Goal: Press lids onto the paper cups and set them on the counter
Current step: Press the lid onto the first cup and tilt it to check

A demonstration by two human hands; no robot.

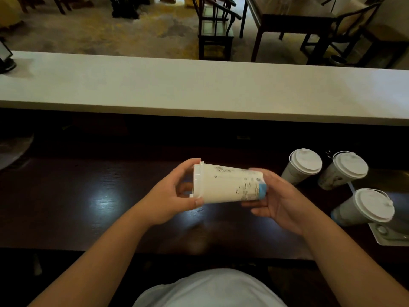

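- Paper cup point(228, 185): lying sideways in the air above the dark table point(110, 207), lid point(197, 180) pointing left.
- Left hand point(177, 196): curling loosely around the lidded end, thumb and fingers touching the rim.
- Right hand point(274, 200): cradling the blue base, fingers half open.
- Three lidded cups point(305, 167): standing at right.
- White counter point(199, 85): running across the far side.

Paper, plastic and polished wood
Matt white printed paper cup point(230, 185) wears a smooth white plastic lid point(197, 181); dark wooden counter point(106, 202) shines glossy, grain showing.
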